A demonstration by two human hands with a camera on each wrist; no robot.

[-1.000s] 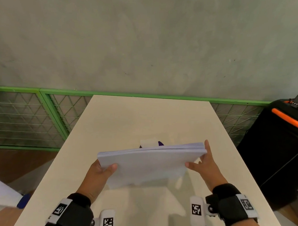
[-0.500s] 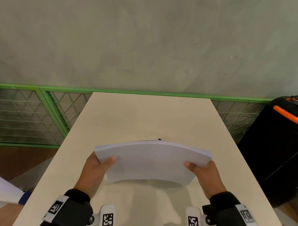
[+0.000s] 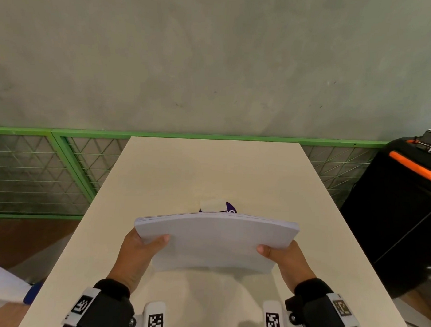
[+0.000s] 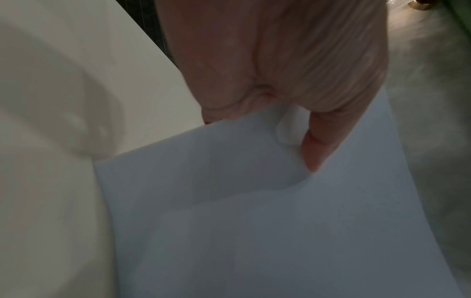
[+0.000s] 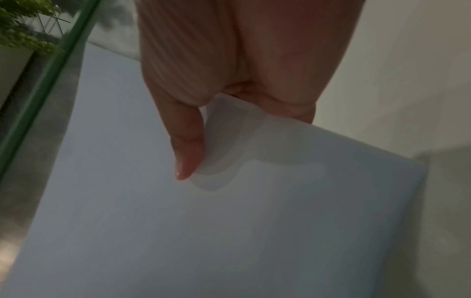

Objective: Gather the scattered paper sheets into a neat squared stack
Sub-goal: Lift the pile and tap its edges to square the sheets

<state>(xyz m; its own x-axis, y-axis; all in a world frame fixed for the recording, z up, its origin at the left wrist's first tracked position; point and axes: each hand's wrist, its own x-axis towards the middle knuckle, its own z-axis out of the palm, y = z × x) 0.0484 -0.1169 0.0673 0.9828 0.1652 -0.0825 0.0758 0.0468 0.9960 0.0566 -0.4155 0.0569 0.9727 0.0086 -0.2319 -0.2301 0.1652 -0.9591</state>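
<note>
A thick stack of white paper sheets (image 3: 214, 241) stands tilted on its lower edge on the beige table (image 3: 209, 168), bowed slightly upward along its top edge. My left hand (image 3: 143, 246) grips its left side, thumb on the near face. My right hand (image 3: 282, 253) grips the right side the same way. In the left wrist view the thumb (image 4: 321, 145) presses the paper stack (image 4: 280, 221). The right wrist view shows the other thumb (image 5: 186, 145) on the paper stack (image 5: 229, 221). The fingers behind the stack are hidden.
A small white and purple object (image 3: 218, 206) lies on the table just behind the stack. A green mesh railing (image 3: 50, 172) runs along the far and left sides. A black case with an orange handle (image 3: 401, 206) stands right of the table.
The stack has turned from slanted to level across, and my right hand has slid from its top corner down to the right side. The stack sits slightly lower and nearer.
</note>
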